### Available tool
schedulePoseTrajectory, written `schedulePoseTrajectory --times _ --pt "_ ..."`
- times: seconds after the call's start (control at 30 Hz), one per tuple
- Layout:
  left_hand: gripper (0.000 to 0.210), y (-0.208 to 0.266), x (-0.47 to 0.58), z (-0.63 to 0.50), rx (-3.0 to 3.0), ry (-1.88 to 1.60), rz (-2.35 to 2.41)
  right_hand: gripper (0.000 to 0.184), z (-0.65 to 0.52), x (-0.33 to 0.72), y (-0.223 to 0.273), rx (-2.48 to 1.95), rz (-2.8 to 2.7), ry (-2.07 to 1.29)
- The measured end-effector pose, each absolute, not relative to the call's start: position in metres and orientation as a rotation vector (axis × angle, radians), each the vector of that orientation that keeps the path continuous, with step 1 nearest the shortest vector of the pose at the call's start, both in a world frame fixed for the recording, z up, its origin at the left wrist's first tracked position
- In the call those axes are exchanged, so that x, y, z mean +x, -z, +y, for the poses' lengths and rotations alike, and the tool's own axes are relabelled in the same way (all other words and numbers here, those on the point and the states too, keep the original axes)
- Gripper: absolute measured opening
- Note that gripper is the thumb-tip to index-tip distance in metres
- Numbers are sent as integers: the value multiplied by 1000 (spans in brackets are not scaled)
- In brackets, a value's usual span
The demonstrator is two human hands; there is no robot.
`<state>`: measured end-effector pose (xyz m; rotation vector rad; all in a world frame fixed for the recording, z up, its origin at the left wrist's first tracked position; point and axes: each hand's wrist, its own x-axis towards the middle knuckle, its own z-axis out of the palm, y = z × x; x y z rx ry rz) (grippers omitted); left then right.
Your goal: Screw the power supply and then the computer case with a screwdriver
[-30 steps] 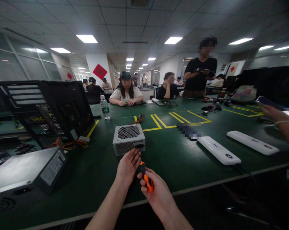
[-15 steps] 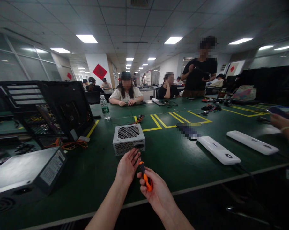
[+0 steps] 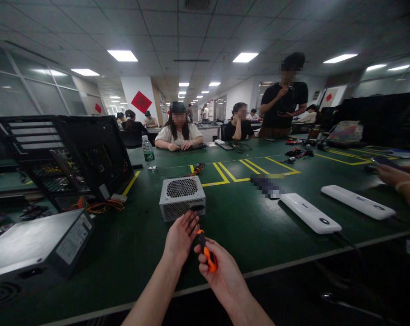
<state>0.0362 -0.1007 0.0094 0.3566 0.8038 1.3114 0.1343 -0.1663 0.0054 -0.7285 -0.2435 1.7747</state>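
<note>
My right hand point(image 3: 220, 267) is wrapped around the handle of an orange-and-black screwdriver point(image 3: 207, 254). Its thin shaft points forward and away from me, toward a grey computer power supply point(image 3: 167, 199). My left hand point(image 3: 179, 237) is palm up beside the shaft, its fingers loosely stretched and close to the tip; whether they touch it I cannot make out. The power supply lies on the green table point(image 3: 140, 258) just beyond my left fingertips, with its round perforated grille on top and its socket side toward me.
At left lie a larger power supply point(image 3: 31, 244) and an open black computer case point(image 3: 99, 158) with cables. A water bottle point(image 3: 149, 156) stands behind. White power banks point(image 3: 310, 213) lie at right. A person point(image 3: 179, 131) sits opposite; another person's hand point(image 3: 395, 177) is at the right edge.
My hands and the screwdriver stay nearly still. The standing person across the table has shifted arms and head, and the hand at the right edge has moved slightly.
</note>
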Motion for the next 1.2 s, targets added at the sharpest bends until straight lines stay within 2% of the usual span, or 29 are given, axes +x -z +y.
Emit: schedulePoseTrajectory --times 0.47,0.93,1.2 --pt "24 -10 36 -102 374 -1323 798 29 -167 132 -5 -756 -263 -1742" --pt "23 -9 35 -102 368 -1310 805 26 -165 132 -3 -741 -220 -1755" --pt "24 -6 35 -100 370 -1316 805 12 -164 132 -5 -751 -152 -1776"
